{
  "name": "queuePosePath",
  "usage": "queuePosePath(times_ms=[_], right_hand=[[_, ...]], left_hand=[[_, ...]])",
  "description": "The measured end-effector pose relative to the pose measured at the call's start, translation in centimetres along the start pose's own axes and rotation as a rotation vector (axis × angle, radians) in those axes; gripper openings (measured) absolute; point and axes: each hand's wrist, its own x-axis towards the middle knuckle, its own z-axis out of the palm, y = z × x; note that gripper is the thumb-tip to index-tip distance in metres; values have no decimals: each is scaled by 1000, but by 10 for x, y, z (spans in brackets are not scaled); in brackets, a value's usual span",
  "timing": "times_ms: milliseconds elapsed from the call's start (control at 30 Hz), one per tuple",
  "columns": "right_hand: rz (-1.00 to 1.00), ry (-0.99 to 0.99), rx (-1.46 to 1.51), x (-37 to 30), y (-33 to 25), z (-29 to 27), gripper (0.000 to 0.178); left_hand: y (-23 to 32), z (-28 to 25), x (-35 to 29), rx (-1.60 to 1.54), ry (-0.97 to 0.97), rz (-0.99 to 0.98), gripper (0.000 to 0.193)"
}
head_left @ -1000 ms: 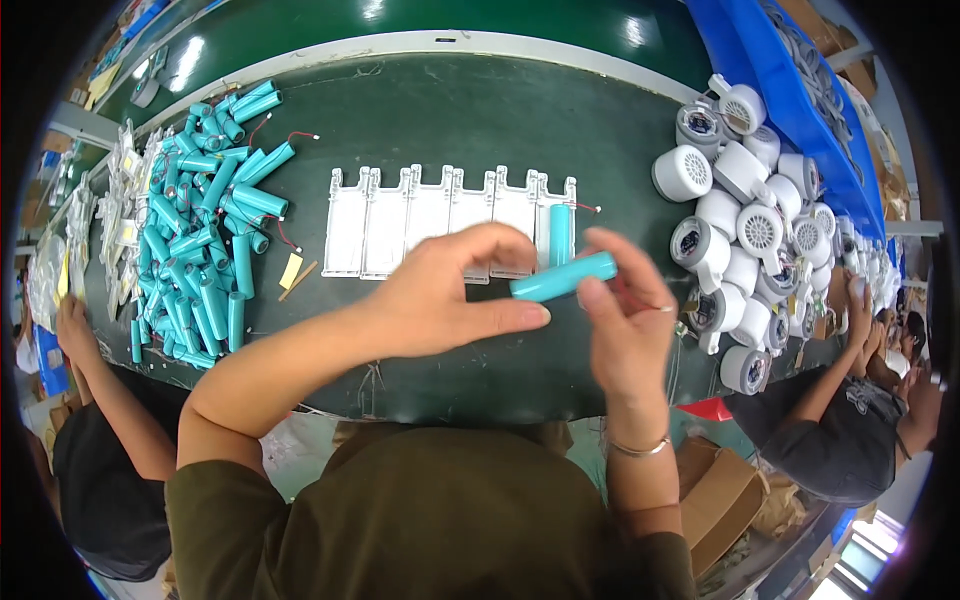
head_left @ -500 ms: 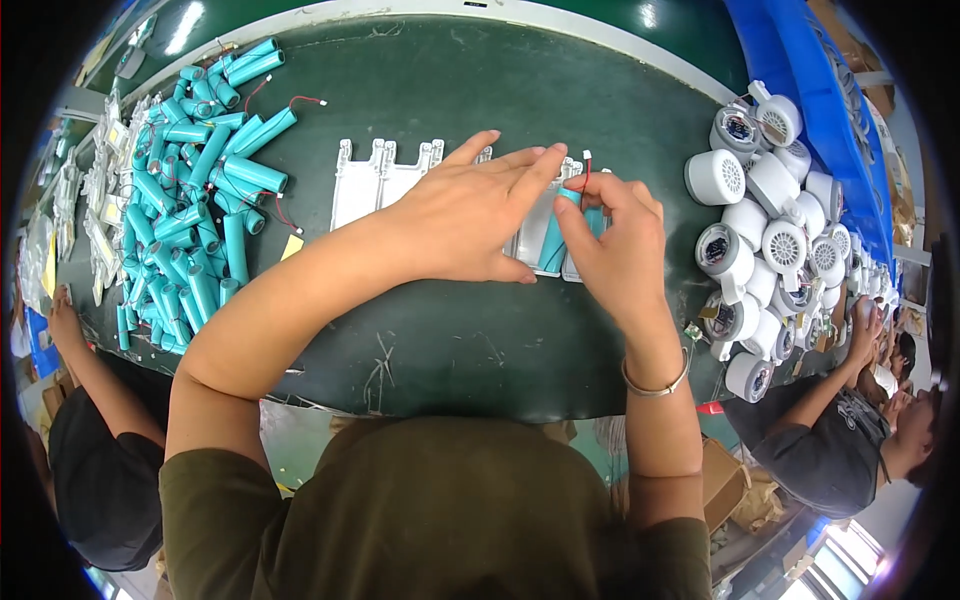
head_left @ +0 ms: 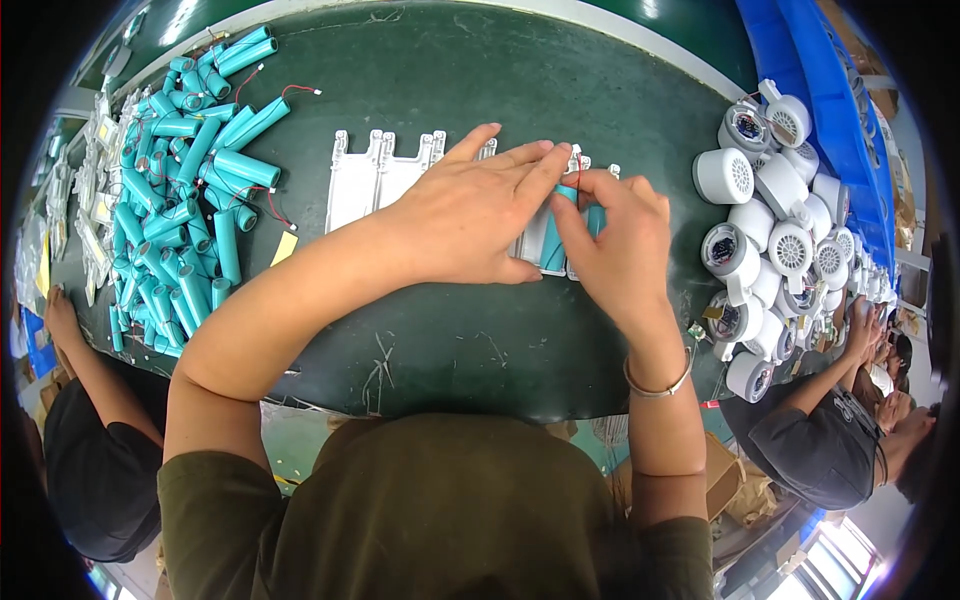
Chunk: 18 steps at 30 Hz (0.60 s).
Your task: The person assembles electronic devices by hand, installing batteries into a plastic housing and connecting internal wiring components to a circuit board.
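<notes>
White plastic housings lie in a row on the green table before me. My left hand lies over the middle ones, its fingers stretched toward the right and its thumb apart near their front edge. Just right of it, a turquoise cylindrical battery sits lengthwise in a housing. The thumb and bent fingers of my right hand close on the far end of this battery, where a thin red wire rises. Part of a second turquoise battery shows behind the right hand's fingers.
Many turquoise batteries with wires are heaped at left, beside white parts. White round grilled units pile up at right, near a blue bin. A yellow slip lies by my left forearm. Other people work at both sides.
The red wire's upper end has moved slightly left, nearer my left fingertips. Both hands keep nearly the same pose, and the whole view has shifted a little.
</notes>
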Motion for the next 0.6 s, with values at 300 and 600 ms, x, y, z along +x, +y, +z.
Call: queuePosePath(times_ms=[300,600], right_hand=[[-131,80,-329,-2,-7,12,21],[-203,3,-618,0,-14,9,21]], left_hand=[[-2,-4,0,51,6,-11,85],[-2,-19,-6,-23,66,5,79]])
